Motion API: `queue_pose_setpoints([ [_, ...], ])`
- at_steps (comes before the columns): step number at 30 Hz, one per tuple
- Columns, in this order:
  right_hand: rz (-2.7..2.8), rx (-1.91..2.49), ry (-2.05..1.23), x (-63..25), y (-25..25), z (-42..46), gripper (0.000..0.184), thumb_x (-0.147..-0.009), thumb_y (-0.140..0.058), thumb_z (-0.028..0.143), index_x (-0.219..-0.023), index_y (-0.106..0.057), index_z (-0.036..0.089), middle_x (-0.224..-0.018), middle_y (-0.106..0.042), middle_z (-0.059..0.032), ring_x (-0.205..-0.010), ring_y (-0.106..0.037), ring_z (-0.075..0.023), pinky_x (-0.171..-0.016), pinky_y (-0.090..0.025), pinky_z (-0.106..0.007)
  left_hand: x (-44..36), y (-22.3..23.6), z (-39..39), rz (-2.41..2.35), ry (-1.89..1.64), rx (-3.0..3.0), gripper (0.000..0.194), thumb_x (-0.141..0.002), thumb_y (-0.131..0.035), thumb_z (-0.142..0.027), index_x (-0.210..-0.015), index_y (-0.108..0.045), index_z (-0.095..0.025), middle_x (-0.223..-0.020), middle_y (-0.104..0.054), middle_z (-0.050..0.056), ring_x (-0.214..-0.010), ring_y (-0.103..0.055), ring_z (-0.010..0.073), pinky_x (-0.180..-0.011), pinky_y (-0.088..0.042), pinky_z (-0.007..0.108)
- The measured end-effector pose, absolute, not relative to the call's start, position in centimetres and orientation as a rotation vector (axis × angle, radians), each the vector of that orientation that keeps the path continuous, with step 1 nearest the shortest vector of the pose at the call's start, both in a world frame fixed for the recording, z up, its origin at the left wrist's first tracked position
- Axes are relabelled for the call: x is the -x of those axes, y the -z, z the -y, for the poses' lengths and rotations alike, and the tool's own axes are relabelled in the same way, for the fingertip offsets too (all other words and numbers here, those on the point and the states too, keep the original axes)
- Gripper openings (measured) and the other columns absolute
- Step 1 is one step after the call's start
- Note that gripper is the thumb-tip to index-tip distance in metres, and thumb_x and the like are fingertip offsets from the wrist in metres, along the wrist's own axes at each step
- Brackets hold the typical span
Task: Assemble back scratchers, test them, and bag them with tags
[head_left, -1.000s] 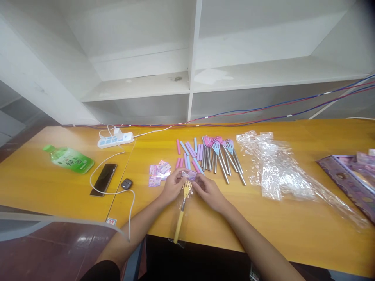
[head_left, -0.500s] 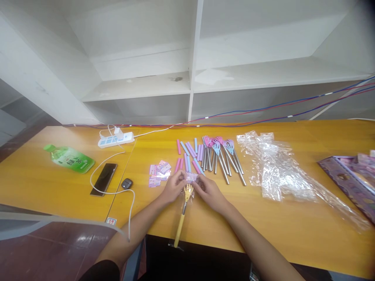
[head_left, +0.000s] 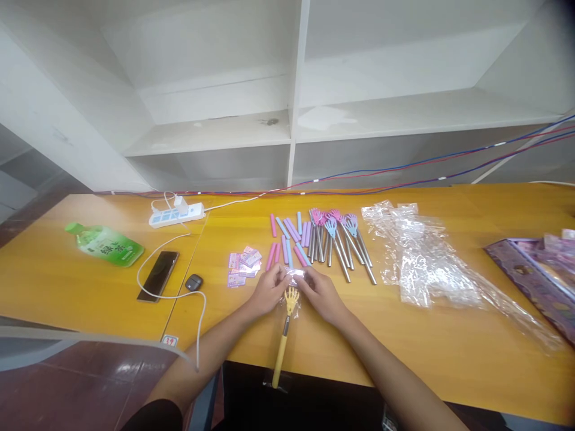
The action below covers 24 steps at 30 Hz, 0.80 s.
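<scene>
My left hand (head_left: pixel 272 290) and my right hand (head_left: pixel 322 292) pinch the two sides of the top of a clear plastic bag (head_left: pixel 295 309), where a small purple card (head_left: pixel 294 275) shows between my thumbs. Inside the bag lies a yellow back scratcher (head_left: pixel 279 359), its hand-shaped head just below my fingers and its handle reaching past the table's front edge. Beyond my hands are several pink, blue and purple tubes (head_left: pixel 293 230). To their right rest several back scratchers with metal rods (head_left: pixel 344 260) and pink, blue or purple heads. Printed cards (head_left: pixel 243 267) lie left of my left hand.
Clear plastic bags (head_left: pixel 431 272) are heaped at the right, before a purple printed box (head_left: pixel 530 287). On the left are a green tea bottle (head_left: pixel 110 244), a phone (head_left: pixel 159 275), a black earphone case (head_left: pixel 194 282), a white cable and a power strip (head_left: pixel 176 215). White shelving (head_left: pixel 294 90) stands behind.
The bagged yellow back scratcher has shifted slightly down and to the right, toward the table's front edge. Both hands keep their pinch at the bag's top, and the small card there has tilted a little.
</scene>
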State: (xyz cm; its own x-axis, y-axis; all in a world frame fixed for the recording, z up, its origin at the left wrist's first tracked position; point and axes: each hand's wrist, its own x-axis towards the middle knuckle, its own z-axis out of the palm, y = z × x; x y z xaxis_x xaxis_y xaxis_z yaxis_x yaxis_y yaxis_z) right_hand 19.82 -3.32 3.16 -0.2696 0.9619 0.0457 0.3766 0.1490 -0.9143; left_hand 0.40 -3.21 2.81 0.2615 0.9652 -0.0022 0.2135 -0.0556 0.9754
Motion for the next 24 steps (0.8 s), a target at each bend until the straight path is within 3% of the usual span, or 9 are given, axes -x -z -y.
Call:
queue_pose_setpoints([
  [9,1.756,1.249,-1.109,-20.3,-3.2,2.9,0.031,-0.106,-0.043,0.046,-0.096,-0.059,0.022,-0.08,-0.067,-0.0022,-0.07,-0.059,-0.0202,-0.067,-0.044,-0.03,-0.3,-2.0,2.8,-1.116,-0.998,-1.369,0.017,-0.1,-0.054,-0.032,-0.093,-0.042,-0.023,-0.075,-0.042,-0.007,-0.064,-0.04,0.0113,-0.063,-0.034,0.024],
  [15,1.72,1.27,-1.151,-20.3,-2.5,2.6,0.034,-0.103,-0.051,0.054,-0.098,-0.061,0.022,-0.078,-0.066,-0.0016,-0.069,-0.059,-0.0201,-0.067,-0.045,-0.031,-0.4,-2.3,3.0,-1.118,-0.959,-1.41,0.014,-0.102,-0.054,-0.034,-0.099,-0.045,-0.023,-0.07,-0.048,-0.008,-0.058,-0.042,0.0109,-0.059,-0.031,0.023],
  [19,1.701,1.295,-1.147,-20.4,-3.0,2.5,0.036,-0.106,-0.042,0.053,-0.109,-0.062,0.023,-0.078,-0.066,-0.0009,-0.067,-0.06,-0.0201,-0.065,-0.046,-0.031,-0.2,-2.1,2.6,-1.194,-1.086,-1.407,0.013,-0.103,-0.051,-0.034,-0.099,-0.045,-0.023,-0.071,-0.048,-0.007,-0.058,-0.043,0.0112,-0.059,-0.033,0.024],
  [22,1.816,1.323,-1.177,-20.1,-4.9,3.5,0.038,-0.106,-0.041,0.055,-0.103,-0.062,0.024,-0.083,-0.069,-0.0022,-0.074,-0.064,-0.0211,-0.07,-0.047,-0.031,0.2,-2.4,2.1,-1.266,-1.256,-1.328,0.013,-0.103,-0.053,-0.035,-0.1,-0.047,-0.024,-0.073,-0.05,-0.006,-0.061,-0.045,0.0115,-0.06,-0.034,0.023],
  [24,1.949,1.356,-1.206,-19.6,-6.1,4.8,0.032,-0.102,-0.052,0.054,-0.098,-0.061,0.024,-0.085,-0.071,-0.0023,-0.077,-0.065,-0.0213,-0.07,-0.046,-0.03,0.5,-2.8,1.9,-1.295,-1.336,-1.255,0.015,-0.102,-0.055,-0.037,-0.102,-0.047,-0.024,-0.071,-0.049,-0.007,-0.058,-0.046,0.0115,-0.058,-0.034,0.023],
])
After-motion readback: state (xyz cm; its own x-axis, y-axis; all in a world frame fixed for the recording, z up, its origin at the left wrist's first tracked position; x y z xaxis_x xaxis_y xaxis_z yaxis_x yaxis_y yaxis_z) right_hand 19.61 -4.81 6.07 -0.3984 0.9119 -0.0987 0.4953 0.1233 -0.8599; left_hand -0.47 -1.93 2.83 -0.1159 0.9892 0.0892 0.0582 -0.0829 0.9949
